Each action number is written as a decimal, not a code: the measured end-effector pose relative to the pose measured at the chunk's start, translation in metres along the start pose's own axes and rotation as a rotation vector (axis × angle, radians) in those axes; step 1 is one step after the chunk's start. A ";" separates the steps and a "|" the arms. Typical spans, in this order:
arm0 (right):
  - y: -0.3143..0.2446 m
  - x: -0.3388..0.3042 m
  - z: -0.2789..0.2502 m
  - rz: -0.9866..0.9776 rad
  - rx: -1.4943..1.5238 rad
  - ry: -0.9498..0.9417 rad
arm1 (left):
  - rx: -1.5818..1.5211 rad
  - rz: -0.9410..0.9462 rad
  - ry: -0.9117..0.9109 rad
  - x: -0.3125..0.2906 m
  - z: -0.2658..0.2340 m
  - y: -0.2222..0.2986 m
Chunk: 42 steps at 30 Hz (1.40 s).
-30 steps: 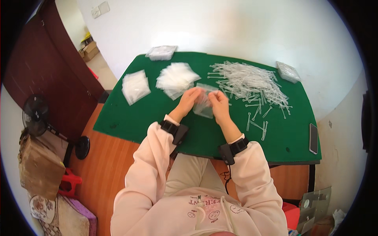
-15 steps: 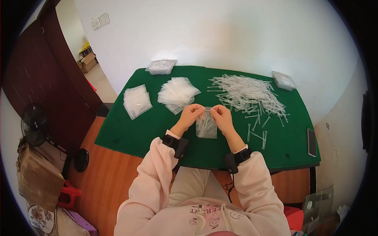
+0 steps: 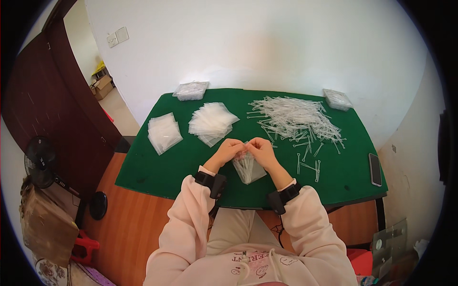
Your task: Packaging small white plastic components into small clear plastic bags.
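Clear bag (image 3: 249,172) with a bunch of thin sticks inside, held over the near middle of the table (image 3: 155,172), its top edge toward the wall and its lower end toward the person. The left hand (image 3: 232,149) pinches the top edge between thumb and fingers; the right hand (image 3: 262,151) pinches it just beside, the two sets of fingertips close together, perhaps touching. Both hands are curled narrow. A black band (image 3: 210,184) sits on the left wrist, and another like it on the right, above pale pink sleeves.

Beyond the left hand lies a fanned stack of bags (image 3: 213,122), with a second stack (image 3: 164,133) to its left. Beyond the right hand spreads a pile of clear sticks (image 3: 292,116); a few loose ones lie nearer the person. Filled packs stand at the far edge, one (image 3: 191,90) at the left corner and one (image 3: 338,99) at the right. A phone (image 3: 375,169) lies by the right edge. Off to the left stand a black fan (image 3: 41,159) and a dark red door (image 3: 55,102).
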State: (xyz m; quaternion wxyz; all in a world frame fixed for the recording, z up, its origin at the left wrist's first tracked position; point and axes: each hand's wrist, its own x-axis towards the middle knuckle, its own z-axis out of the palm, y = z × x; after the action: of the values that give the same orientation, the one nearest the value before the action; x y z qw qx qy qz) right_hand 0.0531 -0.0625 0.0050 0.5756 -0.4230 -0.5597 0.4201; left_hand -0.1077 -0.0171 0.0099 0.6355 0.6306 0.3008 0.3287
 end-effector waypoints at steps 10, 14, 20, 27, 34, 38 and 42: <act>0.007 0.005 -0.006 -0.024 -0.219 0.100 | 0.191 0.110 0.086 0.002 -0.003 -0.001; 0.011 0.013 -0.019 -0.034 -0.179 0.260 | 0.198 0.126 0.136 0.006 -0.010 -0.003; 0.007 0.005 -0.018 -0.157 -0.503 0.157 | 0.641 0.320 0.268 0.000 -0.011 -0.005; 0.000 -0.005 -0.005 -0.342 -0.792 0.011 | 0.641 0.439 0.127 -0.003 0.001 -0.001; -0.009 0.003 -0.022 -0.066 -0.780 0.100 | 0.688 0.387 0.216 -0.002 -0.011 -0.001; 0.003 0.011 -0.034 -0.151 -0.819 0.301 | 0.618 0.334 0.275 0.000 -0.027 -0.007; 0.022 0.015 -0.026 -0.050 -0.227 0.199 | 0.434 0.292 0.221 0.004 -0.022 -0.009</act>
State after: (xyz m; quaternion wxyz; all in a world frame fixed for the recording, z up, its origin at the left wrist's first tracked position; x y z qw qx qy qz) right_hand 0.0793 -0.0425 -0.0127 0.5870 -0.5110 -0.5540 0.2956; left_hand -0.1230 -0.0005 0.0004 0.3947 0.7489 0.3375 0.4117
